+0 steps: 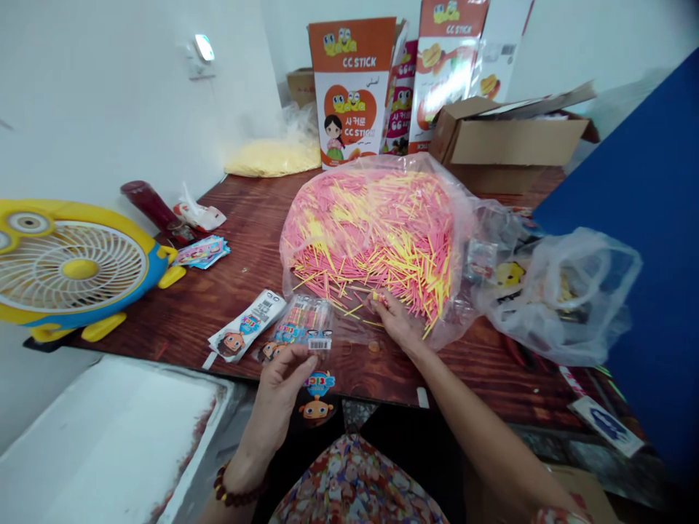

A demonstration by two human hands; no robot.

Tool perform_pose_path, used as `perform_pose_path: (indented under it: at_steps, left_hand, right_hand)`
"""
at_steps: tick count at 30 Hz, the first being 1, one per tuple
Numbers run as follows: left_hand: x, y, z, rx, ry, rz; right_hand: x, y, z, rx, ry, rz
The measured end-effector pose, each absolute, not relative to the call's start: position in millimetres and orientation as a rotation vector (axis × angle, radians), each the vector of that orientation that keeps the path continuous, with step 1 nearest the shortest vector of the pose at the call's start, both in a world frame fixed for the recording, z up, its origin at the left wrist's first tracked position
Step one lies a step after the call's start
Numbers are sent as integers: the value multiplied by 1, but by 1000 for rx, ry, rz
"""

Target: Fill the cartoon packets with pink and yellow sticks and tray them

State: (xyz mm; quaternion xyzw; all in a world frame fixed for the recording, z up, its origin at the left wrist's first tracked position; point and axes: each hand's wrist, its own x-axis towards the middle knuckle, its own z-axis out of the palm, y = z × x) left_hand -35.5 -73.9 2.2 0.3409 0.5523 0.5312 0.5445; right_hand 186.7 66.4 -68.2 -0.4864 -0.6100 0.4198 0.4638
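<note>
White walls stand behind a dark wood worktop, and a tall orange and white box sits near its far edge. At the front edge, the left hand pinches a small see-through packet, so its grip is narrow. The packet's long way runs from far to near: its barcode end points to the far edge, and its other end pokes out past the front edge, toward the person. Farther in, the right hand reaches to the thin sticks, its fingertips close together; I cannot tell if that grip holds any. All those pink and yellow sticks fill a big clear bag in the middle of the worktop. Just left of the pinched packet, by the front edge, are filled packets with sticks in a row, touching a white packet. Near the right edge, a thin white bag has things inside that are hard to make out. The pinched packet is shiny, with a blue word sign and an orange cartoon face, and dark shows through it.
</note>
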Motion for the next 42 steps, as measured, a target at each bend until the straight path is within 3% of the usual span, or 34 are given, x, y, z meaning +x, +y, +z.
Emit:
perform_pose_path:
  at_steps: [5, 11, 16, 27, 32, 42]
  left_hand:
    - [-25, -63, 9, 843, 1309, 1227]
    - [-14, -43, 7, 889, 1275, 1180]
    - [-8, -31, 2, 998, 1299, 1095]
    - [-13, -22, 15, 1154, 1299, 968]
    - [-17, -25, 11, 1273, 1327, 947]
    - [-20, -30, 7, 1420, 1352, 894]
  right_hand:
    - [187, 64, -59, -1148, -1340, 1099]
    - [180, 54, -30, -840, -905, 1532]
    - [177, 44, -16, -784, -864, 1619]
    - [190, 27, 30, -918, -1902, 1047]
    - [183, 27, 26, -911, -2220, 796]
    - [183, 25, 26, -898, -2253, 871]
